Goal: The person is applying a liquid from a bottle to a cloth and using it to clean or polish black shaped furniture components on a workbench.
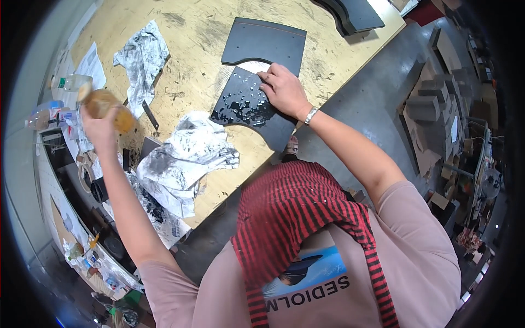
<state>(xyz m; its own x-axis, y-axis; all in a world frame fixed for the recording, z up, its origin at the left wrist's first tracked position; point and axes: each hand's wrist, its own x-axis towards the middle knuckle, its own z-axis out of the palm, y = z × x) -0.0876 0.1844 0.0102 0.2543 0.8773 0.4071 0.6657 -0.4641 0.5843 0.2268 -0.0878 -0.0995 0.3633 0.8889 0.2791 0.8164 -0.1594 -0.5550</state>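
I judge wetting in hand: left hand [100,130] clamped on bottle [105,105], right hand [285,92] on panel [240,106], grip unclear; wiping calls for rag [183,156] between.

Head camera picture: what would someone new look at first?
Probably the shiny wet drops on the black panel near the middle, beside the right hand. Next, the blurry amber bottle in the left hand, on the left. Then the red-and-black striped apron, below the middle.
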